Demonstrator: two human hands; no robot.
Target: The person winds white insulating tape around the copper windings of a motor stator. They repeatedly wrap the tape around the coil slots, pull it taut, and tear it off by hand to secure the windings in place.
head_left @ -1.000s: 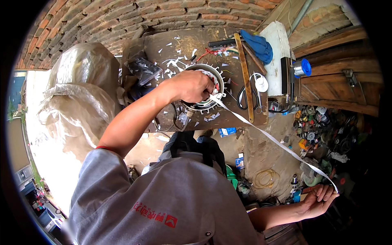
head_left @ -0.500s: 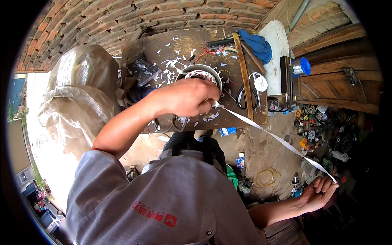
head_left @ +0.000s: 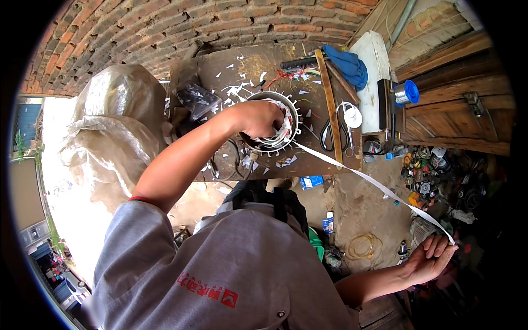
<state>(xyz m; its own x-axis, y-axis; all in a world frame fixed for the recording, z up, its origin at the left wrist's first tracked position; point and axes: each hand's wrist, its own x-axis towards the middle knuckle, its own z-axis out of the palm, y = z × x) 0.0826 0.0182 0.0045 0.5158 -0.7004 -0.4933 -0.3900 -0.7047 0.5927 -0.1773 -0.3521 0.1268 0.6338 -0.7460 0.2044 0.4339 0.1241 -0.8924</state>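
left hand (head_left: 260,117): up from the 6 o'clock edge of the metal housing (head_left: 295,113) 0.5 s ago, now dipped into its opening.
right hand (head_left: 432,257): nearly unmoved, far out toward 4 o'clock.
left grip: fingers hidden inside the opening; cannot tell whether they are apart or clamped on something.
right grip: thumb and fingertips pinched together on the far end of the white tape (head_left: 379,187).
tape: runs from the housing's 4 o'clock side to the right hand, sagging slightly.
housing: on the workbench (head_left: 308,165), just past 12 o'clock from the body, with windings (head_left: 282,132) inside.
wooden strip (head_left: 329,110): at 3 o'clock from the housing, apart from it.
step in hand: probably lacing the tape around the windings.
next move: seems to call for the left fingers to catch the strand inside, the right hand giving slack without letting it twist.
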